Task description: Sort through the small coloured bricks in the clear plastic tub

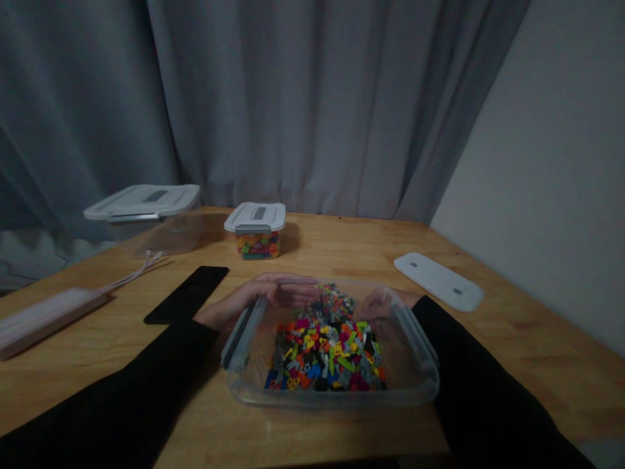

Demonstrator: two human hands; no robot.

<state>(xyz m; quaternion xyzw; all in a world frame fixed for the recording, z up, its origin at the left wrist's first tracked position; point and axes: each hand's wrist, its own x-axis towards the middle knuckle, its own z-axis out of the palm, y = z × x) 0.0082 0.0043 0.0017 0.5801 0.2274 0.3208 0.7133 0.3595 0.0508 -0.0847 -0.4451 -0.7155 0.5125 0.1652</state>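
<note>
A clear plastic container (336,396) with grey side latches sits on the wooden table (517,345) right in front of me. It holds a heap of small coloured bricks (326,352). My left hand (273,291) rests on its far left corner, fingers laid along the far rim. At the far right corner my right hand (383,303) curls against the wall beside the grey latch, partly seen through the plastic. Both arms are in black sleeves.
A white lid (438,280) lies to the right. Behind stand a small lidded box of coloured bricks (254,232) and a larger lidded clear box (146,212). A black flat slab (188,294) and a pale flat device with a cable (43,318) lie left. Grey curtain behind.
</note>
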